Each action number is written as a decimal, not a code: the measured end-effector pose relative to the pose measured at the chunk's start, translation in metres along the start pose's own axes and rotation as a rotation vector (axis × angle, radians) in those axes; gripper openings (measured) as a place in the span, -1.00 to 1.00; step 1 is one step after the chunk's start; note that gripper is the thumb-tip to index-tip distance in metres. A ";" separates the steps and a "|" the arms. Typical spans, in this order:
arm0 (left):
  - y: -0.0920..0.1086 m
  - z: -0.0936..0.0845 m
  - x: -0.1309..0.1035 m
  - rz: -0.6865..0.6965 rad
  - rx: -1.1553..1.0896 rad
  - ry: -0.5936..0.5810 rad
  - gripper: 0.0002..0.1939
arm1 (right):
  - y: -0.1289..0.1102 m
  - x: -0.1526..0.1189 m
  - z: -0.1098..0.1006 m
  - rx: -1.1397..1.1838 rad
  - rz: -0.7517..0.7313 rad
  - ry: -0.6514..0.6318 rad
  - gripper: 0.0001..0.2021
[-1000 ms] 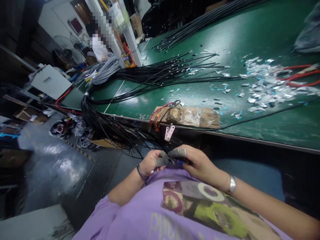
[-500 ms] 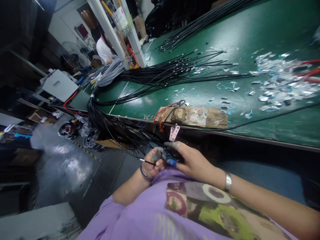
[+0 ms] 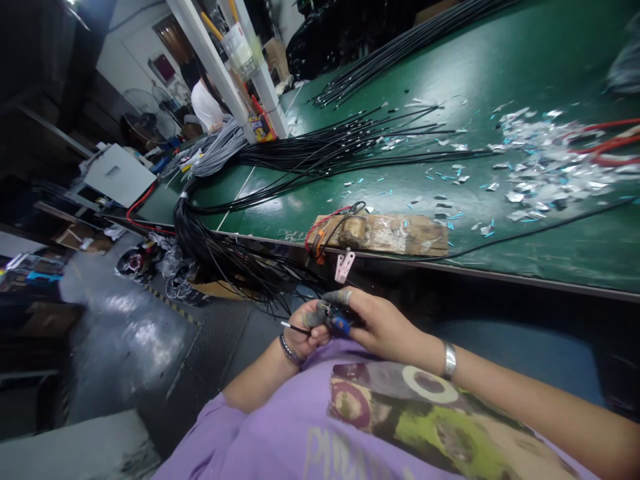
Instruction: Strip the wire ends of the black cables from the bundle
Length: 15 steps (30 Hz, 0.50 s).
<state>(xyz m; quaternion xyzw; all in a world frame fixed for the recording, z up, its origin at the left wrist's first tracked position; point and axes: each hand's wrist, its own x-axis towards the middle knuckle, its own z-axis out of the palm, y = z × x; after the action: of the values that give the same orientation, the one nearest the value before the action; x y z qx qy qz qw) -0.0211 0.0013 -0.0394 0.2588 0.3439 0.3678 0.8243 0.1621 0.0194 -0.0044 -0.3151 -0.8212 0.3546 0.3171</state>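
Observation:
My left hand [image 3: 304, 331] is closed on a thin black cable [image 3: 293, 327] whose end sticks out to the left of the fist. My right hand [image 3: 376, 323] grips a small blue-handled tool [image 3: 341, 325] pressed against the cable, just below the bench edge and above my lap. Grey finger cots cover several fingertips on both hands. A thick bundle of black cables [image 3: 220, 247] hangs off the green bench [image 3: 500, 60] to the left of my hands.
A taped wooden block [image 3: 395, 233] with red and black wires sits at the bench edge. Foil and blue scraps [image 3: 545, 167] and red-handled cutters [image 3: 610, 143] lie to the right. Grey cables [image 3: 217, 143] and a person [image 3: 205, 103] are at the far left.
My hands have shifted from flat together to the left fist holding the cable end out sideways, with the blue tool now showing in the right hand. The view swung slightly.

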 end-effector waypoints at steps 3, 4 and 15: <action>0.000 0.001 -0.001 -0.026 -0.014 -0.027 -0.73 | 0.001 -0.001 -0.001 -0.016 -0.006 -0.009 -0.64; 0.000 0.001 -0.001 -0.031 -0.015 -0.035 -0.72 | 0.001 -0.002 -0.002 -0.020 -0.012 -0.008 -0.66; 0.021 0.007 -0.005 -0.129 0.469 0.053 -0.46 | 0.004 -0.003 -0.001 0.787 0.501 0.003 -0.75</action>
<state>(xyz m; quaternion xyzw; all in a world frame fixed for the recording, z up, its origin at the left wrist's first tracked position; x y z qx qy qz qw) -0.0270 0.0088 -0.0186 0.4107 0.4573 0.2311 0.7542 0.1652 0.0197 -0.0076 -0.3602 -0.5224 0.7043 0.3183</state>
